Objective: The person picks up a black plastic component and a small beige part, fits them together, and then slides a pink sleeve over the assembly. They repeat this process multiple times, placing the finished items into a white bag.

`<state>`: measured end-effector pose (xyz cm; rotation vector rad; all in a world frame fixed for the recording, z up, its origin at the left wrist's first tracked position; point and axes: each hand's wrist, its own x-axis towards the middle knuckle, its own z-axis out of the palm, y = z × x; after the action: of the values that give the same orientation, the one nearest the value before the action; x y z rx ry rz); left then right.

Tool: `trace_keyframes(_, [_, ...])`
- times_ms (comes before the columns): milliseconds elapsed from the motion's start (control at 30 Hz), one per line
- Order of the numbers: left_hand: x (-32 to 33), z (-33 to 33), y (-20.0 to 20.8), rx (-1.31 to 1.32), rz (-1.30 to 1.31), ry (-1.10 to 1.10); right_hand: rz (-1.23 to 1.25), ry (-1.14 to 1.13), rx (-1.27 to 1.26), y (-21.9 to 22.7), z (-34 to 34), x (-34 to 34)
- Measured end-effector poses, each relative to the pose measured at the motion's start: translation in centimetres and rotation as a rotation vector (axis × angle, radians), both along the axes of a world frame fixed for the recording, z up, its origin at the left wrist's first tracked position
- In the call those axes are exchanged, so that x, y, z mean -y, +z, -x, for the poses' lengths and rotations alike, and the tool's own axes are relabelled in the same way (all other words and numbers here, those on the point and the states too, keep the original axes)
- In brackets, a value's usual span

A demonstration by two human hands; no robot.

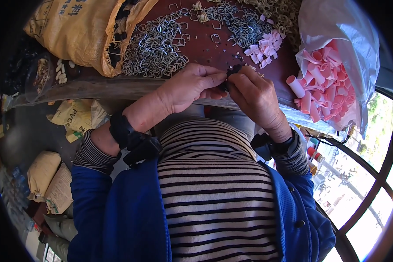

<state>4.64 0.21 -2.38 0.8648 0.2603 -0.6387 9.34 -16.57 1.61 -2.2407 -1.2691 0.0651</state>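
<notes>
Over the table's near edge, my left hand [192, 85] and my right hand [258, 94] meet, both closed on one small black piece [234, 70]. Thumb and fingers of each hand pinch it from either side, and they hide most of its shape. Beyond my left hand lies a heap of bent silver metal clips [155, 46]. Past my right hand are small flat pink pieces [266, 47] and a pile of dark grey clips [248, 31].
A yellow woven sack [81, 32] lies at the far left. On the right, a clear plastic bag [343, 24] spills pink tubes [327, 83] near the table edge. Beige pieces [284, 13] lie at the back. Filled sacks [52, 181] stand below on the left.
</notes>
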Motion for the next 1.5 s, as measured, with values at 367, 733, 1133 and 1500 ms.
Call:
trace_keyframes(367, [-0.3, 0.3, -0.1, 0.019, 0.045, -0.058, -0.031, -0.142, -0.204, 0.0, 0.9, -0.2])
trace_keyframes(733, [-0.8, 0.9, -0.8, -0.093, 0.160, -0.008, 0.022, 0.119, -0.137, 0.3, 0.3, 1.7])
trace_keyframes(1133, [-1.0, 0.5, -0.8, -0.076, 0.113, -0.067, 0.113, 0.160, -0.061, -0.5, -0.1, 1.2])
trace_keyframes(1500, [-3.3, 1.8, -0.7, -0.093, 0.141, 0.102, -0.039, 0.064, -0.160, -2.8, -5.0, -1.9])
